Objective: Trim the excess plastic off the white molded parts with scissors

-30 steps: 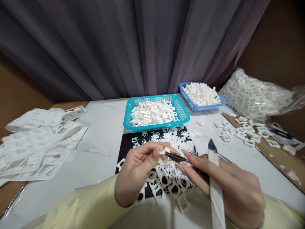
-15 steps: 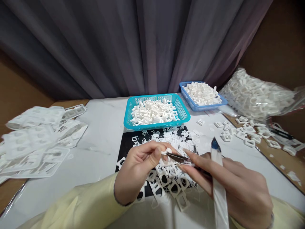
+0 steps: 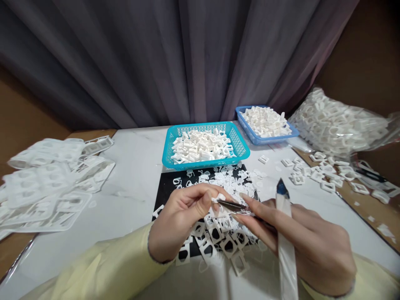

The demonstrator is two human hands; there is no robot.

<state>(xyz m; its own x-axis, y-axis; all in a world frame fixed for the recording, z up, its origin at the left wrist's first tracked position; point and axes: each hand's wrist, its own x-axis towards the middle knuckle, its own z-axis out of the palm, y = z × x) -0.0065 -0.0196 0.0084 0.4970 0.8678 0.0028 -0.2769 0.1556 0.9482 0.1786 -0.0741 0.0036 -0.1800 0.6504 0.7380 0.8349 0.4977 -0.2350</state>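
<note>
A small white cut-out part (image 3: 220, 197) is pinched in the left hand (image 3: 178, 221) above the black mat (image 3: 162, 189), nearer than the teal basket (image 3: 241, 146). A slim dark metal tool (image 3: 231, 205), probably tweezers or snips, is gripped in the right hand (image 3: 315, 246), tip at the part; exact contact can't be made out. The part is best kept steady, fingertips clear of the tip, with only light pressure applied.

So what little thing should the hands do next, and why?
I'd probably hold the left hand steady and ease the tip of the dark tool slowly at the white piece. The left hand pinches that small piece, the right hand holds the tool, and the tip is right by the pinching fingertips, so slow seems safest.
</note>
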